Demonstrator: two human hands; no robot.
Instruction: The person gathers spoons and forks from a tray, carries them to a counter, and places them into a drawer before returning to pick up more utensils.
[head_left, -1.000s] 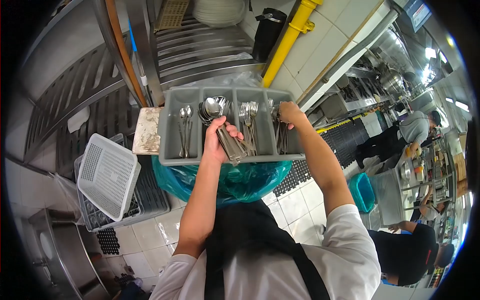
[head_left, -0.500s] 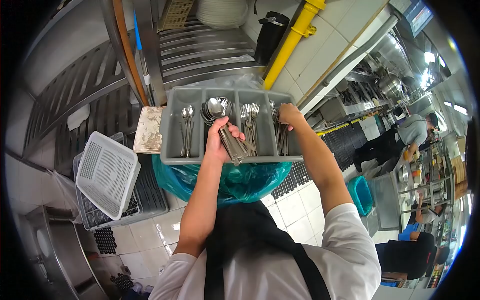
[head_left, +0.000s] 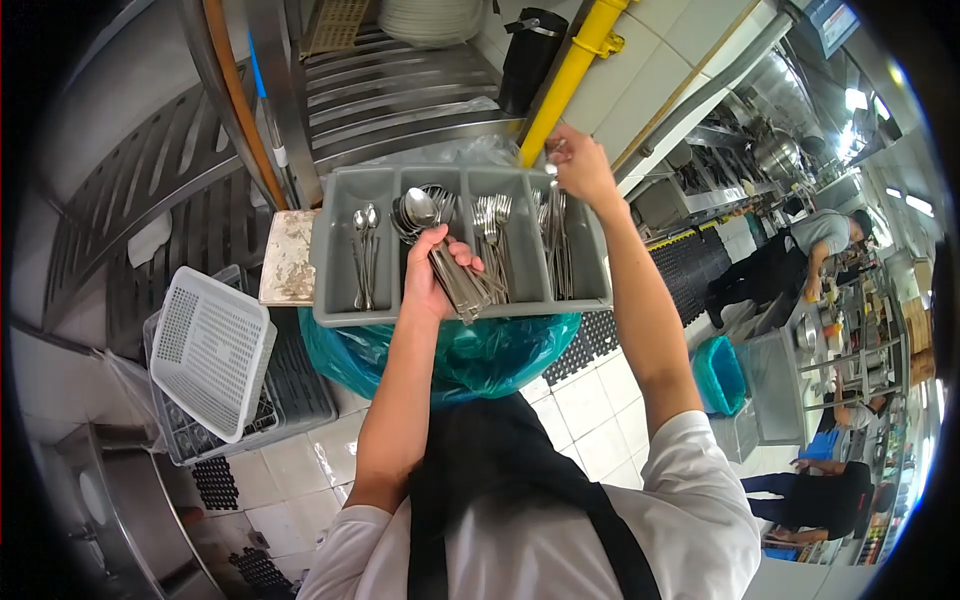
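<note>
While the left hand (head_left: 430,278) grips a cutlery bundle (head_left: 462,288) over the second compartment from the left in the grey tray (head_left: 337,270), the right hand (head_left: 560,162) pinches a shiny piece (head_left: 551,170), too blurred to name, near the far right corner. Sorting seems underway; the next move probably calls for matching piece to compartment. No writing is legible.

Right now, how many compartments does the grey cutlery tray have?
4, in a row: leftmost compartment, second compartment beneath the left hand, third compartment, rightmost compartment. None appears hidden.
</note>
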